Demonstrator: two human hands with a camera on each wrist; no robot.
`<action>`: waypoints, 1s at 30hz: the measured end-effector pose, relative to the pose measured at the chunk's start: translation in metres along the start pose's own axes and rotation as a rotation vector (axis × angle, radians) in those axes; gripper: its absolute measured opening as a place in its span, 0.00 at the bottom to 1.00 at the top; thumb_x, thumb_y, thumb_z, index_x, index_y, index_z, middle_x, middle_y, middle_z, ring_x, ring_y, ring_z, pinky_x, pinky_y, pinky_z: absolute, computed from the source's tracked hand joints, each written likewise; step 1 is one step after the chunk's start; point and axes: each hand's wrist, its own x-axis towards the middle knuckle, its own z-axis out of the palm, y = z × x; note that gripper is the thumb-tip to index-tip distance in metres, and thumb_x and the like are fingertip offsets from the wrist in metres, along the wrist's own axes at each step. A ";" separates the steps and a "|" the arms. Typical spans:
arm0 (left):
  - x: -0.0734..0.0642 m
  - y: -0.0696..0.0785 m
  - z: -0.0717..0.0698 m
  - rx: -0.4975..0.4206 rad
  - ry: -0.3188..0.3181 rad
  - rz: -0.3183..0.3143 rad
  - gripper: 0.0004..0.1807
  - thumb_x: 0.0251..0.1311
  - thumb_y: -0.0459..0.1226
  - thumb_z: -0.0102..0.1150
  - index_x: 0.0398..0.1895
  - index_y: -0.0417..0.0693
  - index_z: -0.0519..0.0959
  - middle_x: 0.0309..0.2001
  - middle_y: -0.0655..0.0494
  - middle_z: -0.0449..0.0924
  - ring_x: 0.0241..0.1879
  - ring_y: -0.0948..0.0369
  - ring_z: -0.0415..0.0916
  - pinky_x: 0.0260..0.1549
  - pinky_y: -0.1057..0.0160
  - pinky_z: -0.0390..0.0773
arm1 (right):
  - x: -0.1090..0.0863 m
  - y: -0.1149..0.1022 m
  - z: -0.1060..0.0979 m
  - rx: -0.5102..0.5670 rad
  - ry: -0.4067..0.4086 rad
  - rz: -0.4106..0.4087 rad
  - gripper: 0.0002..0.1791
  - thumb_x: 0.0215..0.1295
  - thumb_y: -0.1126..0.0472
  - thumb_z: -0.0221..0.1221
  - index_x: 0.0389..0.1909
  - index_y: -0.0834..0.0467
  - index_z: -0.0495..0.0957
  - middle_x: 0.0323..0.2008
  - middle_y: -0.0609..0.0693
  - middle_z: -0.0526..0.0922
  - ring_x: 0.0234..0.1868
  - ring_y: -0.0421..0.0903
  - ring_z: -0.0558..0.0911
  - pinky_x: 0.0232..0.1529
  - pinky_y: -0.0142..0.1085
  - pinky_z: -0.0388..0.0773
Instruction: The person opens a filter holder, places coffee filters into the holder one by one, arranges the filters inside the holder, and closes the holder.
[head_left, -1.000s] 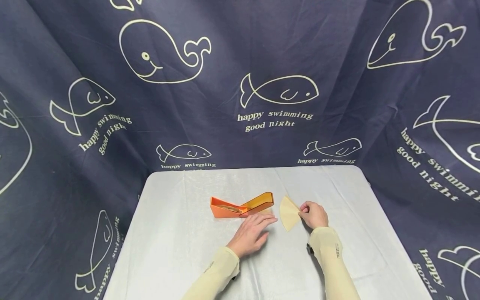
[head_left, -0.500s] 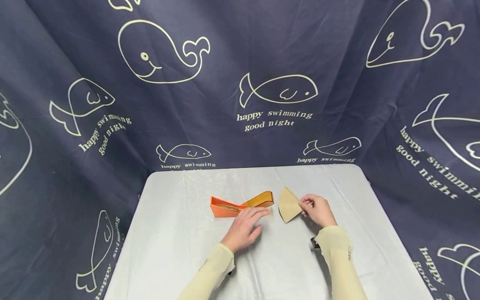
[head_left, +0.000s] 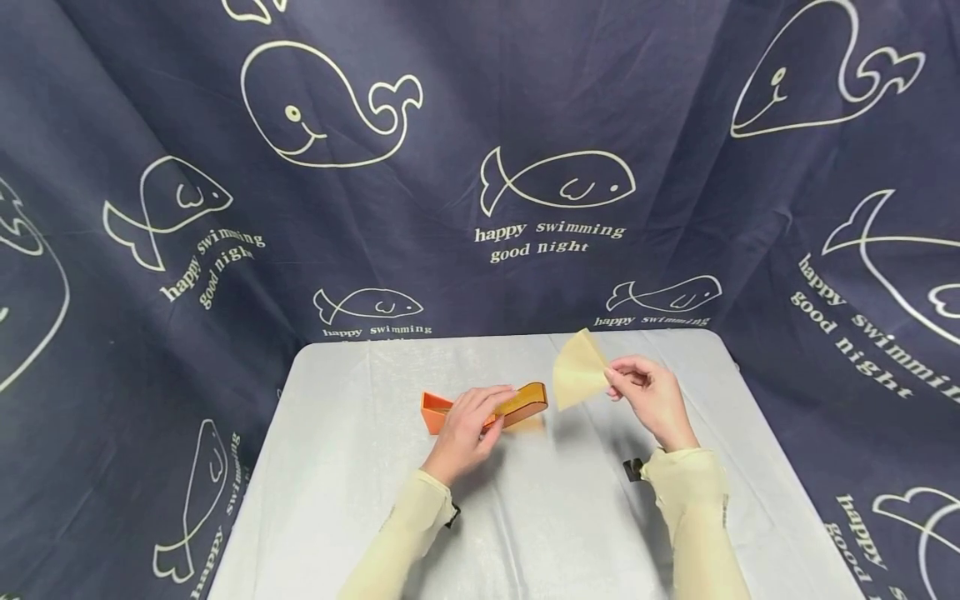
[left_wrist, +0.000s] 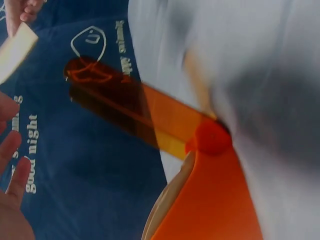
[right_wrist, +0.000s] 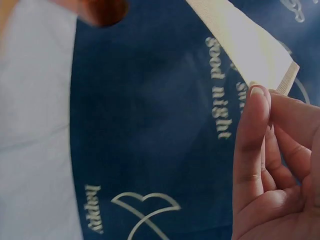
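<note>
A fan-shaped paper coffee filter [head_left: 577,373] is pinched by its narrow end between the thumb and index finger of my right hand [head_left: 655,402], raised above the table. The right wrist view shows this pinch on the filter's crimped corner [right_wrist: 260,60]. An orange box [head_left: 431,412] stands on the table with its hinged, see-through amber lid [head_left: 531,400] swung open to the right. Several more filters [left_wrist: 169,197] sit inside it. My left hand [head_left: 467,429] is over the box's middle, partly hiding it. Its loosely bent fingers [left_wrist: 20,177] appear apart from the box in the left wrist view.
A white cloth covers the table [head_left: 360,517]. Behind and on both sides hangs a dark blue curtain [head_left: 480,283] with whale and fish prints. A small tan patch [head_left: 528,426] shows beneath the lid.
My right hand has lifted the coffee filter up, away from the table. My left hand has moved left and up, from beside the lid to over the box.
</note>
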 end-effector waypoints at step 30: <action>0.030 0.002 -0.028 0.310 0.154 0.173 0.26 0.61 0.37 0.69 0.65 0.52 0.80 0.62 0.58 0.83 0.62 0.57 0.78 0.65 0.50 0.73 | 0.005 -0.029 0.083 -0.322 -0.158 -0.386 0.03 0.64 0.65 0.70 0.36 0.54 0.88 0.33 0.44 0.88 0.28 0.35 0.82 0.32 0.32 0.82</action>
